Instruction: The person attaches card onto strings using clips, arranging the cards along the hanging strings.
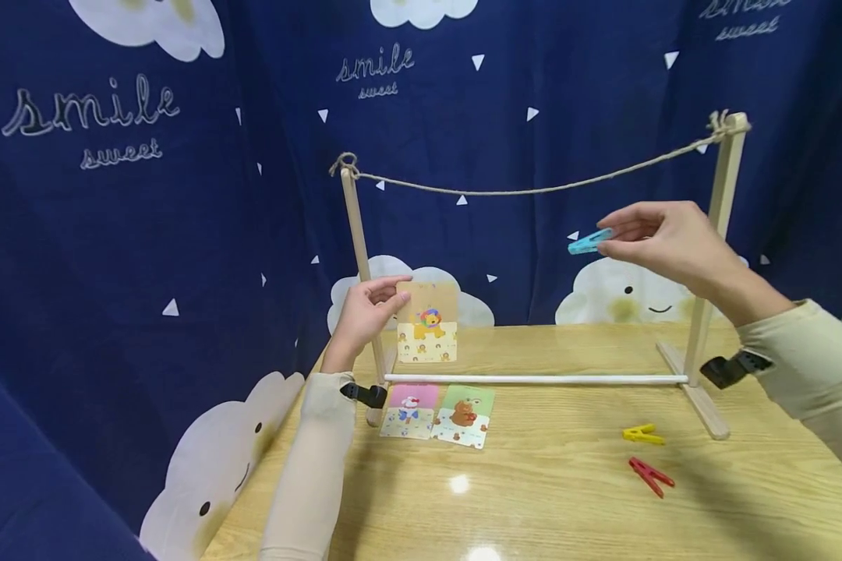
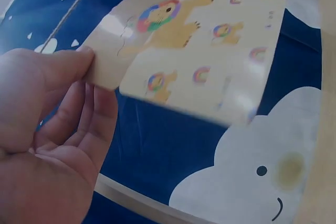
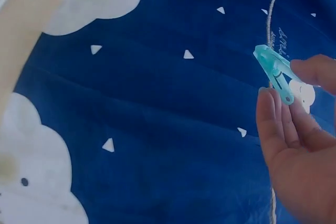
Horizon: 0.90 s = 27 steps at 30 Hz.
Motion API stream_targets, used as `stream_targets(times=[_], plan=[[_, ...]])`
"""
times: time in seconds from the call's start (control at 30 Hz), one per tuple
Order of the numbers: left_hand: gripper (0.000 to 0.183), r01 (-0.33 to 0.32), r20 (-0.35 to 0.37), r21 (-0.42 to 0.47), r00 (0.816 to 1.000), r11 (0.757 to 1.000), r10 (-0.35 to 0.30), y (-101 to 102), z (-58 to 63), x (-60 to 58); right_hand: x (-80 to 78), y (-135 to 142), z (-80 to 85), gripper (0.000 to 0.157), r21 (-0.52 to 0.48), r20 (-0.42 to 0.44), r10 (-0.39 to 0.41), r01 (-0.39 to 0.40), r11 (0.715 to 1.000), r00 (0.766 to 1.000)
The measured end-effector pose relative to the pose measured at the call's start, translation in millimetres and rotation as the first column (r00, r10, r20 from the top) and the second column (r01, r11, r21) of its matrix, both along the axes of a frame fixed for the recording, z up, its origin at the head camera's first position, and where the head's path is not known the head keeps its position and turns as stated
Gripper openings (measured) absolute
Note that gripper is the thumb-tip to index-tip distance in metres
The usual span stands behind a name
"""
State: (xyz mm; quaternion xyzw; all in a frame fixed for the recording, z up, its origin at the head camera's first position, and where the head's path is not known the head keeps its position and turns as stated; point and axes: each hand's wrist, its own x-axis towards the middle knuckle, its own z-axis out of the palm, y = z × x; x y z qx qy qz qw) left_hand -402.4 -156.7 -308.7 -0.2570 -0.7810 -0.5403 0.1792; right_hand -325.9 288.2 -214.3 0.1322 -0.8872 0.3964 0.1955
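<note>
My left hand [image 1: 366, 312] pinches the upper left edge of a lion card [image 1: 428, 335] between thumb and fingers, raised below the left end of the twine [image 1: 491, 192]. The card is tan above and cream with small lions and rainbows below, clearly seen in the left wrist view [image 2: 199, 51]. My right hand [image 1: 666, 238] holds a light blue clothespin [image 1: 589, 241] by its handle end, below the right half of the twine. In the right wrist view the clothespin [image 3: 274, 72] lies between thumb and fingertips, its nose pointing away from the palm.
The twine is tied to two wooden posts [image 1: 726, 183], joined low by a white rod [image 1: 533, 379]. A pink card [image 1: 408, 413] and a green bear card [image 1: 463, 417] lie on the table [image 1: 533, 491]. A yellow clothespin [image 1: 643, 435] and a red clothespin [image 1: 651, 476] lie at the right.
</note>
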Motion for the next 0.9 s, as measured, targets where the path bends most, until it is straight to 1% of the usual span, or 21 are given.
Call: stream_targets(times=[0.13,0.27,0.43,0.53,0.7,0.9], plan=[[0.033,-0.035,-0.029,0.017,0.999,0.999,0.035,3,6.9,-3.9,-11.2,-11,17.8,0.045,-0.025,-0.011,0.018,-0.018,1.000,1.000],[0.032,-0.065,-0.042,0.036,0.997,0.997,0.066,6,14.1,-6.7,-21.5,-23,36.4,0.046,-0.011,-0.024,0.017,-0.017,1.000,1.000],[0.031,-0.082,-0.064,0.083,0.994,0.993,0.088,6,21.5,-8.3,-30.1,-43,56.5,0.047,-0.014,-0.010,0.044,-0.044,0.999,0.999],[0.028,-0.106,-0.070,0.114,0.991,0.988,0.114,7,25.2,-9.1,-33.6,-54,65.7,0.047,-0.021,-0.011,0.058,-0.058,0.998,0.998],[0.026,-0.137,-0.068,0.156,0.987,0.978,0.148,9,31.4,-12.2,-39.8,-71,78.0,0.048,-0.030,-0.046,0.069,-0.071,0.997,0.997],[0.026,-0.169,-0.047,0.161,0.983,0.972,0.179,10,38.5,-15.9,-46.3,-90,86.0,0.047,-0.031,-0.063,0.072,-0.074,0.997,0.995]])
